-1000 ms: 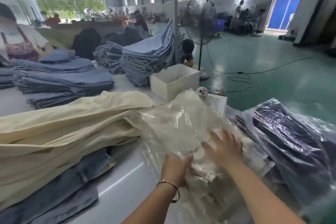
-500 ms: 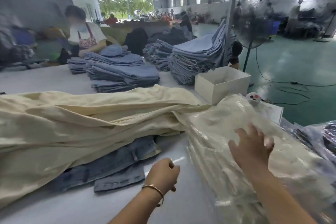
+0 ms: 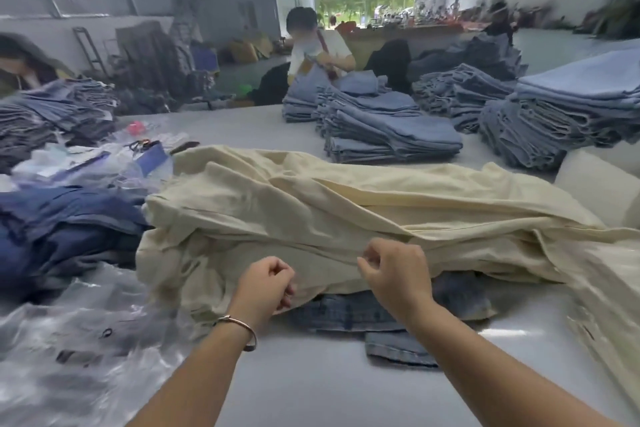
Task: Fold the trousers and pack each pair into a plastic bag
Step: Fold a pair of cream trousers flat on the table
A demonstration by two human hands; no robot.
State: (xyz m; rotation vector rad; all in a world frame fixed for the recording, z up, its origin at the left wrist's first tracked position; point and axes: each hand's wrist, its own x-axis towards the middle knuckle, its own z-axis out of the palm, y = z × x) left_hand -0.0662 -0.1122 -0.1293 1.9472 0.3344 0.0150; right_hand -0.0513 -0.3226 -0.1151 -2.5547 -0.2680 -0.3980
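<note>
Head view: cream cloth lies heaped across the white table, covering denim trousers at its near edge. Left hand and right hand, both curled, pinch that edge; plastic bags lie left of it.

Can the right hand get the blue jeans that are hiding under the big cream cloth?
Probably yes. The denim jeans lie just below the right hand, and their near edge pokes out bare on the table. Only the cream fabric covers their far part, so lifting it may help.
</note>
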